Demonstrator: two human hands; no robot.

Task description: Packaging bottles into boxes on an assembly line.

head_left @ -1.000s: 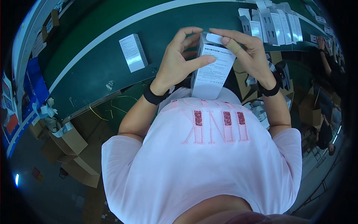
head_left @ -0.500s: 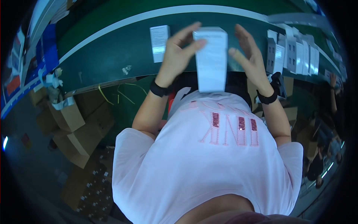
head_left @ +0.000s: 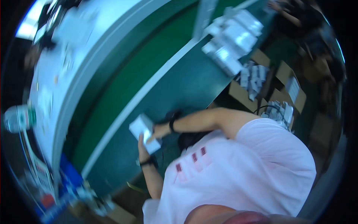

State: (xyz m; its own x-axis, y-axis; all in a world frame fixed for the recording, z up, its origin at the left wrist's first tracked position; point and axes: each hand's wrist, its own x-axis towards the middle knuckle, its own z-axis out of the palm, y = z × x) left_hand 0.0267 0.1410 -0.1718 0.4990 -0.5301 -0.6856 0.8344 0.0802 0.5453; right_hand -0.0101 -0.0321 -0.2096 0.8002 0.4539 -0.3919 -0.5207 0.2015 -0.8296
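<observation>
Both hands, left hand and right hand, have their fingers closed around a small white rectangular carton over the green bench. The step in hand looks like handling the carton; next it probably needs a steady two-handed grip.

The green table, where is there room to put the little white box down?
The green table is bare between the white stripe and the two hands, the left hand and right hand, both holding the white box. It is crowded at the far right, where a blurry heap of white boxes sits.
</observation>
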